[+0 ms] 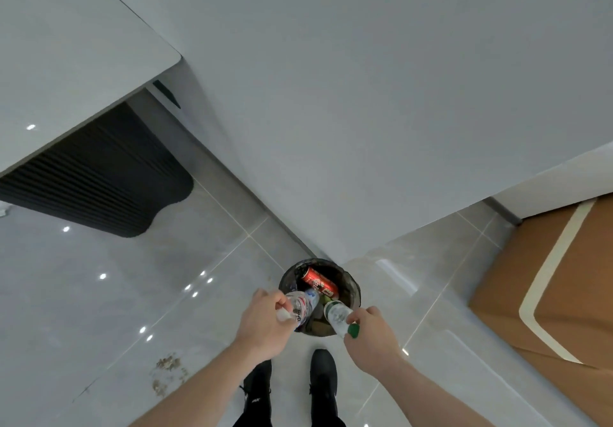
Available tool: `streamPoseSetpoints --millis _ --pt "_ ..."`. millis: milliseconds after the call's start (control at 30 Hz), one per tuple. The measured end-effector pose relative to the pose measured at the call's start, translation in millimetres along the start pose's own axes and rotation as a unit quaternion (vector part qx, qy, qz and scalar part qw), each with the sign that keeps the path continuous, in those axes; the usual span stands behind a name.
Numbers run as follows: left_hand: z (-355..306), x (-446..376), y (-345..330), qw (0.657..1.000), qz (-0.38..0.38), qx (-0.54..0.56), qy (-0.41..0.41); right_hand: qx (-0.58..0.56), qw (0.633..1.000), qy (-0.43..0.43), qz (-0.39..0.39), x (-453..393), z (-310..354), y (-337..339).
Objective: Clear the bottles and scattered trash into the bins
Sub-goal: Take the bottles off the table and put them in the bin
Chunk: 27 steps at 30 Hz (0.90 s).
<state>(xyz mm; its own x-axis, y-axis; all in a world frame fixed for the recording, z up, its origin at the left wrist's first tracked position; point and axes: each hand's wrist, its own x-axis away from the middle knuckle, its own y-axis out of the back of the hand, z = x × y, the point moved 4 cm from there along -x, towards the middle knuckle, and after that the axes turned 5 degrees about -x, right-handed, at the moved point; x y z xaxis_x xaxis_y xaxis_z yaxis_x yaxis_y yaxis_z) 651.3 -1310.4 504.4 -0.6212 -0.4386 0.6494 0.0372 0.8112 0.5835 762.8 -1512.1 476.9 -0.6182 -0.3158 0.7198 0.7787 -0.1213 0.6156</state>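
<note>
both bottles hang over the mouth of the round dark bin (352,289), which stands on the tiled floor at the wall corner, just ahead of the person's black shoes (323,380). the left hand (265,322) has its fingers curled round the cap end of a clear bottle with a red and white label (302,305); the bottle's long axis slopes from the hand forward and down, its base over the bin's near left rim. the right hand (373,335) pinches the green-capped bottle (338,317) near the neck, cap toward the palm, base pointing into the bin's near right side. a red can (319,282) already lies inside, toward the far wall of the bin. judging from this, each bottle needs only a release, since both bases sit inside the rim line, though the left one is closer to the edge and could glance off it.
</note>
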Motion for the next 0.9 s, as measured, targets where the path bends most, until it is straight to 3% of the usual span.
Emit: streamPoseSetpoints --millis 400,767,900 --pt "31.6 -92.8 -134.7 0.998 0.021 -0.032 -0.051 0.028 0.999 0.04 -0.005 -104.2 -66.0 -67.7" --pt "56.6 -93.7 -182.0 0.977 0.152 -0.125 -0.077 -0.003 0.997 0.025 0.077 -102.0 -90.0 -98.3" --pt "54.9 -93.3 -186.5 0.979 0.163 -0.091 -0.081 -0.004 0.995 0.029 0.096 -99.0 -87.8 -93.9"
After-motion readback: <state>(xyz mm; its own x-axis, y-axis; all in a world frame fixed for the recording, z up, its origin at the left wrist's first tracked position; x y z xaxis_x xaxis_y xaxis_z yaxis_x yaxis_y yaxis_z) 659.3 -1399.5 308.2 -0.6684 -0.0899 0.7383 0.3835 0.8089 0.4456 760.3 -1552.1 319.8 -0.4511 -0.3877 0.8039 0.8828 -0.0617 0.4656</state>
